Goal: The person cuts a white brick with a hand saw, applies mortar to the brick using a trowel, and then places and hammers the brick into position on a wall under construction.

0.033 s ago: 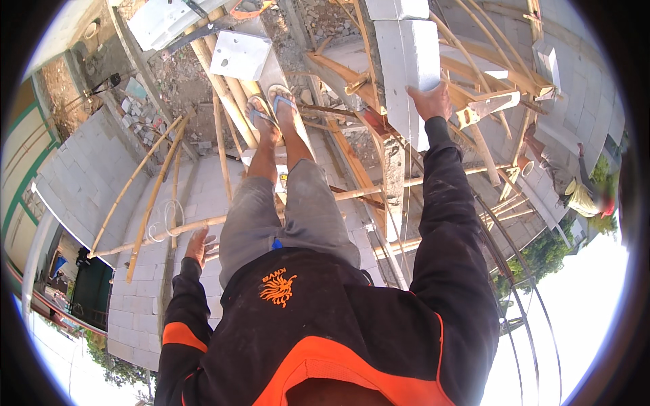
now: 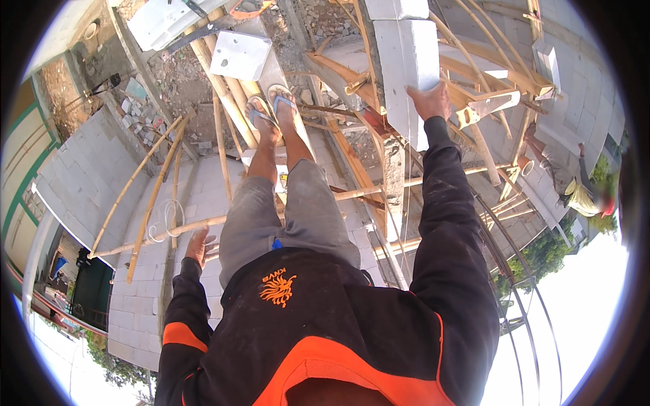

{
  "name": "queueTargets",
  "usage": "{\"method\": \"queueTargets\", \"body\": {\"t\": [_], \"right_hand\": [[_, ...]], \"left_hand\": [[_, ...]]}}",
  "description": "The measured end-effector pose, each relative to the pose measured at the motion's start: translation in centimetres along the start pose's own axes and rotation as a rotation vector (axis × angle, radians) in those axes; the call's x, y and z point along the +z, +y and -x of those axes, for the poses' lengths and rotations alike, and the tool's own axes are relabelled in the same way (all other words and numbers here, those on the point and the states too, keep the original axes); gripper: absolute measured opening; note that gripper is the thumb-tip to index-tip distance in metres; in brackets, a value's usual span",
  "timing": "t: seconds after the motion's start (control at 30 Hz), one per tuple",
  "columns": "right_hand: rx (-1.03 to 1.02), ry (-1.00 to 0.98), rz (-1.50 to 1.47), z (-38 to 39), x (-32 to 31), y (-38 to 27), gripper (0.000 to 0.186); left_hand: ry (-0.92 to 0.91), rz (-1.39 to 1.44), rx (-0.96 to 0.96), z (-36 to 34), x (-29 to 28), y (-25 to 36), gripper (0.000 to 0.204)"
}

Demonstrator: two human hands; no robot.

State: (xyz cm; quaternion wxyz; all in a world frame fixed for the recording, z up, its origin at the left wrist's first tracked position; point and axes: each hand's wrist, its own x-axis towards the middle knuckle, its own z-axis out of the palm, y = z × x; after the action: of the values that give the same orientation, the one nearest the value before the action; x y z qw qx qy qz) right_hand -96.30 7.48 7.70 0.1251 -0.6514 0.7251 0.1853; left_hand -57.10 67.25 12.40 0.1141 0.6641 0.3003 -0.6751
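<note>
My right hand (image 2: 432, 101) rests against the near end of a white lightweight block (image 2: 409, 57) on top of a narrow wall. Its thumb is spread away from the fingers, which are partly hidden. A thin string line (image 2: 405, 74) runs along the wall beside the thumb. Just right of this hand lies a handsaw (image 2: 494, 105) with a wooden handle. My left hand (image 2: 198, 247) hangs low at my side, fingers apart, holding nothing, near a horizontal bamboo pole (image 2: 162, 230). A loop of white cord (image 2: 166, 222) hangs around that pole.
I stand in sandals on a plank (image 2: 303, 132) beside bamboo poles (image 2: 223, 95). Ahead lies a loose white block (image 2: 242, 55). Rubble (image 2: 139, 111) covers ground below. Block walls (image 2: 88, 179) rise left. Steel bars (image 2: 518, 277) stand right, where another person (image 2: 579, 193) is farther off.
</note>
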Motion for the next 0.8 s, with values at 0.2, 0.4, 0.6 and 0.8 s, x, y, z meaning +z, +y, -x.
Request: {"method": "queueTargets", "body": {"t": [0.2,0.4,0.6,0.8], "right_hand": [[0.005,0.015,-0.036,0.0,0.0,0.1,0.087],[-0.006,0.044,-0.016,-0.4,0.3,0.7,0.087],[0.018,-0.011,-0.038,0.0,0.3,-0.3,0.092],[-0.010,-0.008,-0.021,-0.1,0.2,0.2,0.097]], "left_hand": [[0.005,0.014,-0.004,0.1,-0.1,-0.1,0.097],[0.006,0.012,-0.019,0.1,0.1,0.2,0.091],[-0.014,0.027,-0.014,-0.3,-0.3,0.3,0.086],[-0.008,-0.012,-0.018,-0.1,-0.1,1.0,0.087]]}}
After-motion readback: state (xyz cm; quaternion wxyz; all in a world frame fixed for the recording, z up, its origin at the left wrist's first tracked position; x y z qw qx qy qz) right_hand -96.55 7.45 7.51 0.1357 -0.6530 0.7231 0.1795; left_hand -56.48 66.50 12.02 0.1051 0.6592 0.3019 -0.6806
